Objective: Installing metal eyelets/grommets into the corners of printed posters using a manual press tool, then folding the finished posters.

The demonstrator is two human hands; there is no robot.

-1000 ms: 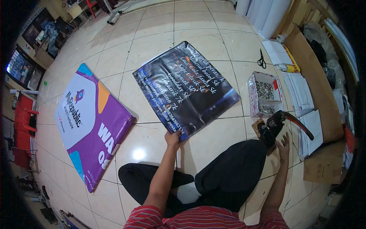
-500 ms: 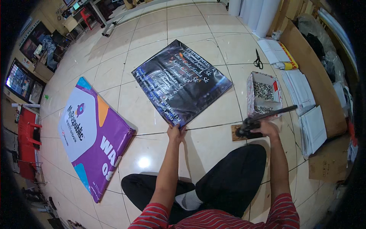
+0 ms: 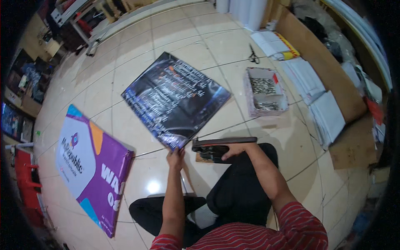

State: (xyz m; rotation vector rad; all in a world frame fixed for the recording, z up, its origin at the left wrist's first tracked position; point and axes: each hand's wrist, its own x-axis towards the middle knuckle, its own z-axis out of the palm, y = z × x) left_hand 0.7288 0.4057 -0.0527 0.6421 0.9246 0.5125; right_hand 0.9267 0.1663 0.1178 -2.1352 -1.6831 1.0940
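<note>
My left hand (image 3: 176,158) pinches the near corner of a dark printed vinyl banner (image 3: 179,100), which lies on the tiled floor. Just right of that corner is a black hand-lever eyelet press (image 3: 216,146) on a small wooden base (image 3: 202,158). My right hand (image 3: 238,151) is closed round the press, below its long lever. The head of the press is close to the banner's corner; whether the corner lies inside its jaws cannot be made out. Beyond the press stands an open box (image 3: 268,112) with small shiny metal eyelets (image 3: 263,86) in two compartments.
A purple and white banner panel (image 3: 89,166) lies to the left. Black scissors (image 3: 253,55) rest on the floor beyond the box. Folded white sheets (image 3: 327,123) line the right side along a cardboard panel (image 3: 321,62). My crossed legs (image 3: 246,187) are close below the press.
My right hand has brought the eyelet press leftward from beside the box to the banner's near corner. My left hand keeps its hold on the corner. The whole view has shifted.
</note>
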